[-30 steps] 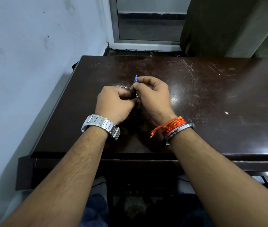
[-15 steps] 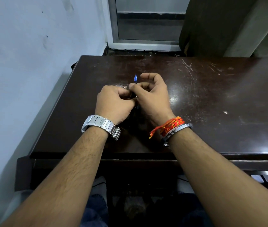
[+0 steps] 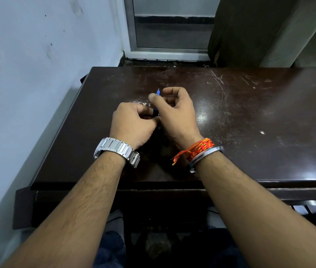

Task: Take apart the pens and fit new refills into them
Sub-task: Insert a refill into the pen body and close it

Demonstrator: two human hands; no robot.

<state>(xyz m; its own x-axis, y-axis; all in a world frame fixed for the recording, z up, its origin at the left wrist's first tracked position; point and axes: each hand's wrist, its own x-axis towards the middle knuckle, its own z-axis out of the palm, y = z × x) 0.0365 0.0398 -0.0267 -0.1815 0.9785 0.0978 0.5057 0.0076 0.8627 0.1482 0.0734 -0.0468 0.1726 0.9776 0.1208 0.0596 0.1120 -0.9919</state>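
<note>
Over the middle of the dark wooden table (image 3: 250,117), both hands meet around one pen. My left hand (image 3: 132,124) is curled round the dark pen barrel (image 3: 155,112), mostly hidden inside the fist. A blue refill tip (image 3: 157,92) sticks up from between the hands. My right hand (image 3: 174,111) has its thumb pressed against the refill just below the blue tip, while its index finger arches above, apart from the tip. Something shiny and small (image 3: 143,103) lies on the table just behind my left hand; I cannot tell what it is.
A pale wall (image 3: 27,74) runs along the table's left edge. A window frame (image 3: 168,53) and a dark curtain (image 3: 240,29) stand behind the far edge. The table's right half is scratched and glossy. My knees show under the front edge.
My right fingers have lifted off the blue tip and spread, with the thumb now against the refill. The left hand has stayed in place on the barrel.
</note>
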